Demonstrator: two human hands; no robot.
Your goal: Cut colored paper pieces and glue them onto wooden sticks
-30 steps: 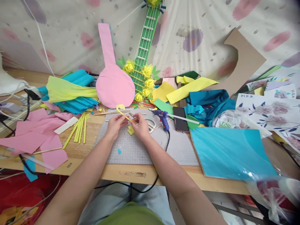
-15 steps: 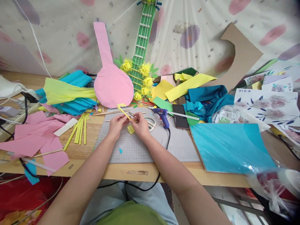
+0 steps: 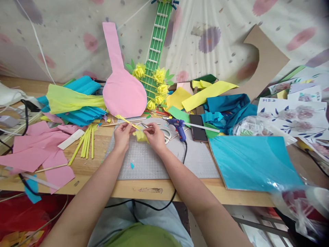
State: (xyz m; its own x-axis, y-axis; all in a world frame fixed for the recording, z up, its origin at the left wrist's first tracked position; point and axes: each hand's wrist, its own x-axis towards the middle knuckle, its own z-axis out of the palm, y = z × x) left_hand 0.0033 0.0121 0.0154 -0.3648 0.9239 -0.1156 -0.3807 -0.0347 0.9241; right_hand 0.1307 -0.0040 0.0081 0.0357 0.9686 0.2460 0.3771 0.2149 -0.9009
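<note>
My left hand (image 3: 122,136) pinches a thin yellow paper strip (image 3: 128,121) that points up and to the left toward the pink guitar-shaped piece (image 3: 125,92). My right hand (image 3: 155,136) is closed at the fingertips beside a small yellow paper piece (image 3: 141,136); what its fingers hold is too small to make out. Both hands are over the grey cutting mat (image 3: 151,164). Scissors (image 3: 166,134) lie just beyond my right hand, partly hidden by it. The blue glue gun (image 3: 178,128) rests to the right of them.
A phone (image 3: 197,127) and a turquoise board (image 3: 254,161) are on the right. Yellow strips (image 3: 87,142) and pink sheets (image 3: 38,147) lie on the left. A green guitar model (image 3: 155,51) with yellow flowers stands at the back. The glue gun's black cord crosses the mat.
The yellow strip has swung to the left with my left hand. My hands have moved slightly apart, and the small yellow piece between them shows wider.
</note>
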